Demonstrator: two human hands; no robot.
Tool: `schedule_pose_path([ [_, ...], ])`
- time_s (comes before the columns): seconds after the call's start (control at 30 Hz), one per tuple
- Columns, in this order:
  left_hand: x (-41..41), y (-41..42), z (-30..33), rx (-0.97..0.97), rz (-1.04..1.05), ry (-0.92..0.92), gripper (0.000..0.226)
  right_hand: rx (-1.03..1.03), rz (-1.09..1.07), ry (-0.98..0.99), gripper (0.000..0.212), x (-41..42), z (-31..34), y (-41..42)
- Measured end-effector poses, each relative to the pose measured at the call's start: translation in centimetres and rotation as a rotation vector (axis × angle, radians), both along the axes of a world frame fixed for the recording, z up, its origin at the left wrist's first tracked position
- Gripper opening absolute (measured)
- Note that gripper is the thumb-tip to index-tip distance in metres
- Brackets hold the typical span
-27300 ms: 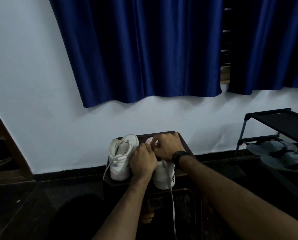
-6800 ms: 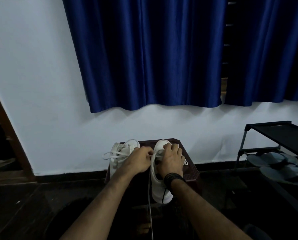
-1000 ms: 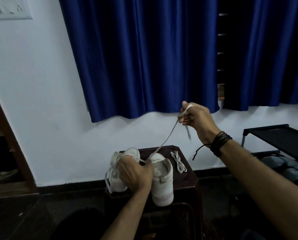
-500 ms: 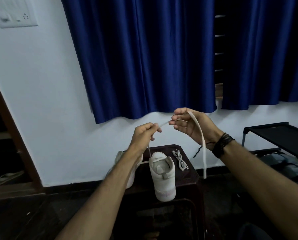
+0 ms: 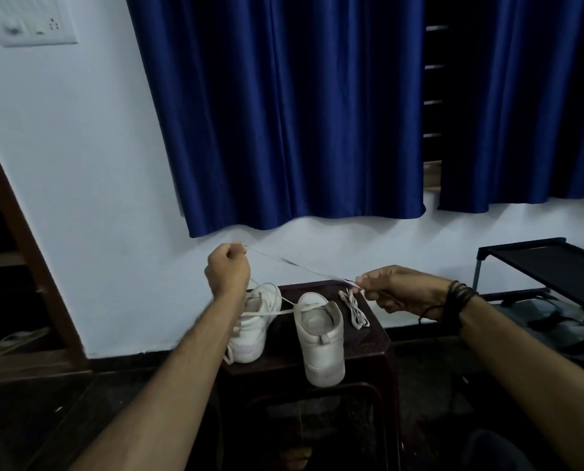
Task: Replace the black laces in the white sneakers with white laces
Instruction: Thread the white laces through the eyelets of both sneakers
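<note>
Stretching a flat white lace point(image 5: 297, 265) taut, left hand point(image 5: 227, 271) and right hand point(image 5: 397, 288) pinch its ends above the white sneakers point(image 5: 319, 338) at six o'clock; matching both ends should even the lacing.

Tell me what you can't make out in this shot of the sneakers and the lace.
Head view only:
- Left sneaker: partly hidden by the left forearm.
- Lace stretched between left hand and right hand: motion-blurred; its ends vanish inside both grips.
- Right sneaker: heel faces the camera, eyelets unseen.
- Under the stool: too dark.
</note>
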State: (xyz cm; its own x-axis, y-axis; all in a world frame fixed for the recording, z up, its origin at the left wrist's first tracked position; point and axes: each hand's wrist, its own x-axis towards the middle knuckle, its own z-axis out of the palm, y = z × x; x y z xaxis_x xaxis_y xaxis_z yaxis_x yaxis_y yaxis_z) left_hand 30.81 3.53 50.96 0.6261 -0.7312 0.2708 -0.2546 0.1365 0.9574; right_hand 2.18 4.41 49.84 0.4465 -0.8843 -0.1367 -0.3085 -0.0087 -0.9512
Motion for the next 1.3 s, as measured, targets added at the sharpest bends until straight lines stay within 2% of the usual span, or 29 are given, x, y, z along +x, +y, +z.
schedule_pose_path([
  [0.03,0.5,-0.2,-0.5,0.040,0.046,-0.036,0.023,-0.020,-0.032,-0.002,0.028,-0.2,0.0,0.0],
  [0.1,0.5,-0.5,-1.3,0.109,0.107,-0.282,0.024,-0.085,-0.082,0.010,0.027,0.0,0.0,0.0],
  [0.13,-0.1,-0.4,-1.5,0.074,0.078,-0.388,0.028,-0.142,-0.100,0.032,0.027,0.5,0.1,0.0],
  [0.17,-1.0,-0.3,-1.4,0.001,-0.030,-0.424,0.029,-0.213,-0.116,0.064,0.027,1.3,0.2,-0.1],
  [0.23,-3.6,0.2,-0.7,-0.051,-0.434,-0.351,0.026,-0.378,-0.124,0.127,0.026,3.4,0.5,-0.1],
  [0.3,-6.3,0.8,-0.1,0.108,-0.821,-0.271,0.029,-0.542,-0.131,0.152,0.022,5.4,0.6,-0.5],
  [0.37,-7.4,1.2,0.0,0.260,-0.974,-0.209,0.039,-0.664,-0.206,0.195,0.023,6.4,0.7,-0.9],
  [0.47,-6.2,0.7,-0.4,0.370,-0.887,-0.271,0.047,-0.707,-0.295,0.218,0.026,6.2,0.0,-1.0],
  [0.53,-5.0,0.5,-1.0,0.368,-0.871,-0.342,0.036,-0.615,-0.284,0.175,0.016,5.6,-1.1,-1.1],
  [0.63,-4.0,0.9,-1.8,0.311,-0.854,-0.332,0.022,-0.515,-0.310,0.155,0.016,5.1,-2.6,-1.3],
  [0.73,-3.5,0.0,-3.1,0.295,-0.535,-0.386,0.023,-0.502,-0.486,0.163,0.016,5.5,-4.2,-2.4],
  [0.8,-3.6,-0.9,-4.2,0.321,-0.335,-0.451,0.020,-0.475,-0.550,0.264,0.017,6.3,-5.0,-3.2],
  [0.9,-5.4,-1.1,-5.2,0.328,-0.271,-0.601,0.014,-0.403,-0.476,0.503,0.022,8.0,-6.7,-4.7],
  [0.97,-6.7,-1.2,-5.6,0.299,-0.253,-0.724,0.015,-0.372,-0.518,0.537,0.022,8.9,-8.3,-5.3],
  [1.13,-8.0,-2.4,-6.9,0.269,-0.372,-0.930,0.019,-0.414,-0.707,0.331,0.012,8.3,-11.2,-5.3],
  [1.3,-8.0,-2.4,-9.3,0.231,-0.312,-0.877,0.019,-0.286,-0.768,0.058,0.017,8.1,-12.7,-5.5],
])
